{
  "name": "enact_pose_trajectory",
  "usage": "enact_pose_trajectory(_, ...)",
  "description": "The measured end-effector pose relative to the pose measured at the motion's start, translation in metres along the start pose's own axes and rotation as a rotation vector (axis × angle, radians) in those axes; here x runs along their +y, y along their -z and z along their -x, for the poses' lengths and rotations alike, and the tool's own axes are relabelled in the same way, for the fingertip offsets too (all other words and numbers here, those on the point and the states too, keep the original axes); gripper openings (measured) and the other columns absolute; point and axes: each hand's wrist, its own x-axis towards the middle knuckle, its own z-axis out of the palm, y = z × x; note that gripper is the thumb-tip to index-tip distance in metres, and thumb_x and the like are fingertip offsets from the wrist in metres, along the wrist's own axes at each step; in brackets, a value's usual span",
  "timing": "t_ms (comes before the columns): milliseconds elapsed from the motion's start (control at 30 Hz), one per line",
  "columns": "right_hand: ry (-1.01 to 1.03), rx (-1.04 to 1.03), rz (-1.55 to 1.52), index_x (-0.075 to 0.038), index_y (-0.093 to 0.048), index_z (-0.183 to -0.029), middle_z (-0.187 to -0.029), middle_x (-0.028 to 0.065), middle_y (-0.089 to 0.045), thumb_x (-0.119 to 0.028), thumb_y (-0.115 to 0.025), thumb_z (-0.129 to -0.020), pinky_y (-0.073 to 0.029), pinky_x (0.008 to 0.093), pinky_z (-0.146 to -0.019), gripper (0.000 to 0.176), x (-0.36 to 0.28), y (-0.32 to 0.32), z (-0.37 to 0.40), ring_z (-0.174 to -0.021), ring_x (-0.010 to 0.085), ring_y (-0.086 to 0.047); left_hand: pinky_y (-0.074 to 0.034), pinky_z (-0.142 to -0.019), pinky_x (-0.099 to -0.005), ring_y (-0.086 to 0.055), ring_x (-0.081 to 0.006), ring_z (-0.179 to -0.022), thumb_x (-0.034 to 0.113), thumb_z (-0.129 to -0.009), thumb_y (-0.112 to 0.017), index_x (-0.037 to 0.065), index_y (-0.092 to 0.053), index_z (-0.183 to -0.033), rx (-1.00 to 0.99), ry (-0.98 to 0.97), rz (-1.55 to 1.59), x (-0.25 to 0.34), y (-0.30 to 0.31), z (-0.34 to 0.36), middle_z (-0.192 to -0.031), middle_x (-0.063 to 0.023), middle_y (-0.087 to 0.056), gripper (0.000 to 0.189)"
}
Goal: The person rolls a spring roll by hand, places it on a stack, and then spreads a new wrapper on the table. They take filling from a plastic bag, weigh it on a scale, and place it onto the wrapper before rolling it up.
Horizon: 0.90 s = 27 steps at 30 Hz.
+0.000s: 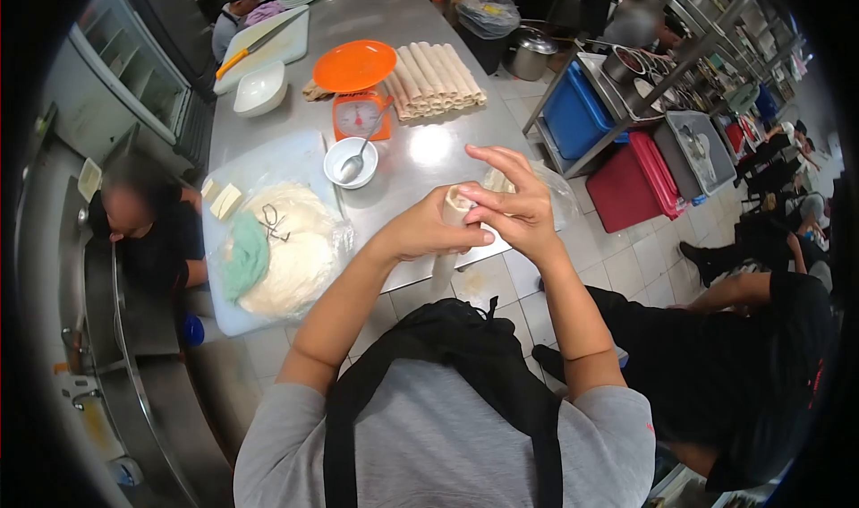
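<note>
My left hand (422, 229) is closed around a pale dough roll (443, 271), which hangs upright with its open end at the top. At that end, my right hand (521, 205) has its thumb and lower fingers against the rim, while other fingers stretch out. Just beyond my hands is a small white bowl (335, 162) with a metal spoon (352, 170) in it. A stack of similar rolls (434, 78) lies farther back on the steel table (420, 11). Behind my right hand, a clear plastic bag (559, 195) is partly hidden.
Left on a white board (215, 239) are flour-like powder in plastic (309, 262), a green cloth (245, 256) and pale blocks (225, 202). An orange scale (360, 119) carries an orange plate (354, 65). A knife (259, 44) lies behind. People stand on both sides.
</note>
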Motion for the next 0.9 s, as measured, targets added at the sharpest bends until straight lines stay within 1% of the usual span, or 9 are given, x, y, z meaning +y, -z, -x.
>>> enact_pose_trajectory(100,0.135,-0.043,0.089,-0.011,-0.074,-0.089,-0.107,0.0098,-0.064,-0.018,-0.077,-0.060,-0.047,0.0400,-0.084,0.030,-0.003,0.006,-0.006,-0.100,0.0304,-0.056,-0.040,-0.048,-0.0225,-0.048,-0.0070,-0.050,0.012,-0.076,-0.072,0.008,-0.052,-0.087,-0.114,0.083,0.052,-0.002,0.007,-0.003,-0.062,0.0016,-0.052,0.024)
enact_pose_trajectory(233,0.170,-0.111,0.089,-0.009,-0.073,-0.084,-0.099,0.0078,-0.063,-0.018,-0.077,-0.062,-0.047,0.0409,-0.082,0.024,-0.001,0.012,-0.007,-0.100,0.0305,-0.056,-0.042,-0.048,-0.0238,-0.050,-0.0081,-0.052,0.010,-0.076,-0.072,0.007,-0.051,-0.091,-0.247,0.157,0.103,-0.012,0.015,-0.005,-0.064,0.0003,-0.053,0.026)
enact_pose_trajectory(333,0.015,-0.259,-0.158,-0.008,-0.072,-0.086,-0.111,0.0080,-0.059,-0.020,-0.073,-0.071,-0.041,0.0394,-0.091,0.019,-0.012,0.027,-0.006,-0.107,0.0284,-0.051,-0.043,-0.045,-0.0266,-0.046,-0.0103,-0.048,0.006,-0.070,-0.072,0.007,-0.045,-0.096,-0.275,0.119,-0.062,-0.006,0.008,-0.006,-0.062,-0.0001,-0.045,0.038)
enact_pose_trajectory(400,0.009,-0.306,-0.229,-0.009,-0.072,-0.083,-0.110,0.0078,-0.058,-0.018,-0.074,-0.070,-0.039,0.0374,-0.093,0.016,-0.009,0.027,-0.008,-0.109,0.0266,-0.049,-0.037,-0.044,-0.0308,-0.042,-0.0111,-0.045,0.000,-0.071,-0.068,0.003,-0.046,-0.100,-0.399,0.174,0.216,-0.017,0.014,-0.006,-0.062,-0.0016,-0.048,0.037)
enact_pose_trajectory(467,0.034,-0.298,-0.209,-0.009,-0.072,-0.080,-0.108,0.0075,-0.058,-0.018,-0.074,-0.069,-0.039,0.0369,-0.092,0.014,-0.013,0.032,-0.011,-0.108,0.0265,-0.049,-0.038,-0.047,-0.0289,-0.044,-0.0114,-0.049,0.000,-0.068,-0.074,0.003,-0.050,-0.101,-0.622,0.354,0.410,-0.032,0.029,-0.012,-0.064,-0.0027,-0.050,0.041)
enact_pose_trajectory(500,0.004,-0.325,-0.227,-0.010,-0.072,-0.076,-0.106,0.0072,-0.058,-0.017,-0.074,-0.067,-0.040,0.0368,-0.091,0.012,-0.019,0.034,-0.014,-0.107,0.0265,-0.050,-0.038,-0.047,-0.0289,-0.044,-0.0114,-0.049,0.000,-0.068,-0.074,0.003,-0.050,-0.101,-0.658,0.357,0.400,-0.030,0.022,-0.015,-0.064,-0.0027,-0.050,0.041)
enact_pose_trajectory(567,-0.019,-0.349,-0.248,-0.010,-0.072,-0.072,-0.104,0.0070,-0.058,-0.016,-0.075,-0.065,-0.041,0.0366,-0.089,0.010,-0.024,0.038,-0.015,-0.105,0.0265,-0.050,-0.033,-0.046,-0.0291,-0.041,-0.0110,-0.046,-0.004,-0.071,-0.070,0.002,-0.051,-0.098,-0.621,0.337,0.355,-0.020,0.014,-0.015,-0.061,-0.0027,-0.048,0.034)
enact_pose_trajectory(733,-0.008,-0.149,-0.176,-0.010,-0.072,-0.070,-0.105,0.0070,-0.058,-0.015,-0.075,-0.060,-0.040,0.0359,-0.090,0.011,-0.021,0.030,-0.012,-0.105,0.0264,-0.050,-0.030,-0.045,-0.0291,-0.039,-0.0111,-0.043,-0.002,-0.072,-0.070,0.001,-0.051,-0.097,-0.597,0.358,0.394,-0.017,0.023,-0.016,-0.059,-0.0031,-0.047,0.031)
enact_pose_trajectory(900,0.038,-0.179,-0.173,-0.007,-0.071,-0.072,-0.106,0.0079,-0.058,-0.016,-0.075,-0.062,-0.040,0.0367,-0.090,0.014,-0.020,0.031,-0.005,-0.105,0.0266,-0.050,-0.032,-0.044,-0.0287,-0.040,-0.0112,-0.043,-0.001,-0.071,-0.070,0.002,-0.050,-0.096,-0.573,0.321,0.400,-0.017,0.020,-0.016,-0.061,-0.0033,-0.046,0.032)
